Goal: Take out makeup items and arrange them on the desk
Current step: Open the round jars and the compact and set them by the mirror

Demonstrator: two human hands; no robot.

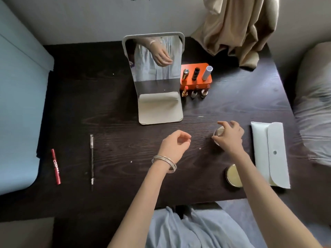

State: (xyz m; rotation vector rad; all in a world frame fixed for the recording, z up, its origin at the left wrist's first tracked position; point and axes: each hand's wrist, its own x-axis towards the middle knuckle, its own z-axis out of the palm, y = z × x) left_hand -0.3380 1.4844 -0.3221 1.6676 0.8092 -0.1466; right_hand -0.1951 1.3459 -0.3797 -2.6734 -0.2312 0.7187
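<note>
Gripping a small round jar (218, 132) from above, the right hand (231, 136) curls its fingers and thumb around the rim, the jar standing on the dark desk (111, 108) toward the right edge; the left hand (176, 144) hovers just beside it, toward the middle of the desk, fingers loosely curled with nothing between them, and a stack of thin bangles (164, 163) circles its wrist; near the front edge, under the right forearm, lies a round gold compact (233, 175), flat and closed; just beyond it, along the right edge, rests a white envelope pouch (270, 154), its flap lying open with a snap showing; at the middle of the back edge stands a folding mirror (154, 63), tilted on its pale base and reflecting a hand and light blue cloth; touching its right side sits an orange holder (196, 76), with three tubes upright in it, one gold, one black, one white; three uncapped lipsticks (194, 91) stand in a row on the desk just in front of the holder; toward the left edge lie a slim dark pencil (92, 158) with a clear cap and, further left, a red pencil (56, 166) with white lettering, well apart from each other and both pointing roughly front to back; a beige cloth (238, 25) hangs down over the back right corner.
</note>
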